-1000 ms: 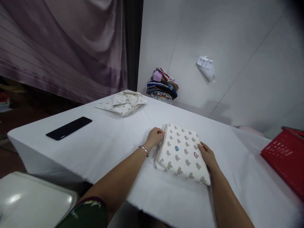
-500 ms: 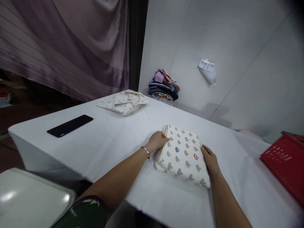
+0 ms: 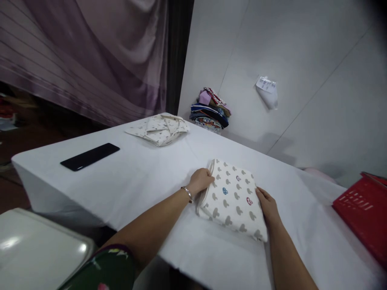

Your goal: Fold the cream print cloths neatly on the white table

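White cloth covers the table (image 3: 136, 183), which stands against a pale panelled wall with a mauve curtain (image 3: 90, 60) off at ten o'clock. Near the front edge lies a folded garment (image 3: 231, 197), cream with grey mouse-head shapes and a few coloured ones, flat and squared up.

The person's hands are apart, one on each side of it. The left hand (image 3: 202, 180), a thin bracelet (image 3: 188, 194) at its wrist, rests at the garment's nine o'clock edge with fingers curled onto the fold; whether they pinch it I cannot tell. The right hand (image 3: 267, 206) lies flat and loose-fingered against the three o'clock edge, touching the fabric.

From the garment, a black phone (image 3: 90, 156) lies well apart at ten o'clock and a folded cream shirt (image 3: 160, 129) at eleven. A stack of coloured clothes (image 3: 211, 112) sits at twelve by the wall, and a red basket (image 3: 363, 205) at three.
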Demonstrator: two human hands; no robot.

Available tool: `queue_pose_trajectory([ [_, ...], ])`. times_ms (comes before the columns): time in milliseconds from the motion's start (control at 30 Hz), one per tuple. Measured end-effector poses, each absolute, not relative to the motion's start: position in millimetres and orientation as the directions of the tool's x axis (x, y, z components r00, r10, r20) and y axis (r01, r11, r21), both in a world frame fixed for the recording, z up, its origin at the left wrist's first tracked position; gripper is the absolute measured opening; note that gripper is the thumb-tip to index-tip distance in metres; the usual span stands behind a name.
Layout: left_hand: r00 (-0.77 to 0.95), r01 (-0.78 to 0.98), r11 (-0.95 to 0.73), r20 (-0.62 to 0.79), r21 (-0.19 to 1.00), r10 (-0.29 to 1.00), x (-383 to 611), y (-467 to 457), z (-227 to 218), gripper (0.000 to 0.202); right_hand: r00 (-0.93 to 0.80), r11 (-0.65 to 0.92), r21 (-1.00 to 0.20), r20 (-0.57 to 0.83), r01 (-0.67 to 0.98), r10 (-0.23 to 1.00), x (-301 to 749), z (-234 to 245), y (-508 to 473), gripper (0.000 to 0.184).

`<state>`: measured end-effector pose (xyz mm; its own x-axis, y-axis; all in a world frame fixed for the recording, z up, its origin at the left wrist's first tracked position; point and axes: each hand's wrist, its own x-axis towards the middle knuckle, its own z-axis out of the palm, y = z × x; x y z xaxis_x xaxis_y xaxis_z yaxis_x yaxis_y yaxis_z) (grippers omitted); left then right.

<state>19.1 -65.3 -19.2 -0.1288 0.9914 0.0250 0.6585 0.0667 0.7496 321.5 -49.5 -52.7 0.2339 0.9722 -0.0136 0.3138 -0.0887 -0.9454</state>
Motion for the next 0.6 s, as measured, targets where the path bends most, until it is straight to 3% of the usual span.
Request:
queue_pose_trajectory([
  [133,-0.175,0.685,0.052,0.095,0.727,0.980,20.8,-65.7,-19.1,0.005,0.236,-0.094,-0.939,-0.015,0.329,0.972,321.4,-50.9,-50.5,0.051],
  [300,-0.170,0.681,0.093,0.033,0.726,0.985,23.2,-69.5,-14.8,0.003,0.233,-0.090,-0.937,-0.009,0.338,0.973,322.3,-50.5,-50.6,0.052],
  [600,0.005,0.784,-0.157,0.247,0.600,0.969,30.5,-82.4,-9.8,0.007,0.231,-0.112,-0.923,-0.025,0.369,0.973,321.3,-46.2,-52.9,0.055],
])
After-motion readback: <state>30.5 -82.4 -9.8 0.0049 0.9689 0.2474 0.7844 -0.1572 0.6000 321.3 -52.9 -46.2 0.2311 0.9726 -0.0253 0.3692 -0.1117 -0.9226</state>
